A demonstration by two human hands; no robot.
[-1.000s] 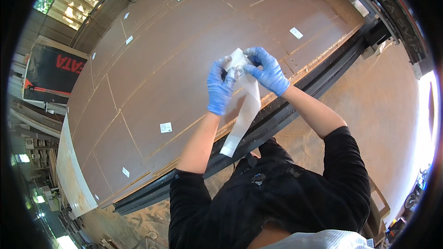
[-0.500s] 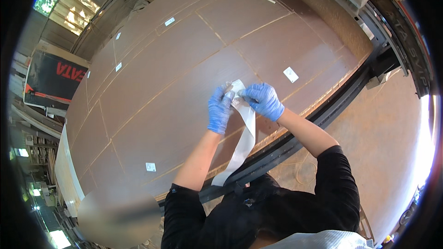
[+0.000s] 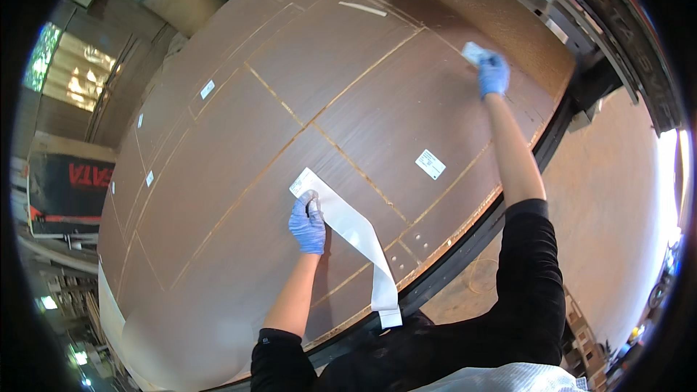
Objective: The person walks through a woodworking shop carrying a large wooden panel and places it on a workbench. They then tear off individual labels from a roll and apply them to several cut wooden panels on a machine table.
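Note:
My left hand point(image 3: 308, 225), in a blue glove, is closed on a long white strip of labels point(image 3: 352, 226) near its upper end. The strip hangs in a bend toward the board's near edge. Stretched out to the far right, my gloved right hand point(image 3: 493, 75) pinches a single white label point(image 3: 473, 52) over the brown board point(image 3: 261, 145). A printed white label point(image 3: 430, 164) lies flat on the board between my hands. Whether the label in my right hand touches the board, I cannot tell.
Cut lines divide the board into panels; several more small labels, one of them point(image 3: 208, 89) at the far left, lie on these. A thin pale offcut point(image 3: 362, 9) rests at the far side. A dark rail point(image 3: 465, 265) runs along the near edge, and a black-and-red box point(image 3: 69, 192) stands at left.
My right hand has parted from the left and moved far to the right with a label. My left hand has shifted left and nearer with the strip. The view has turned.

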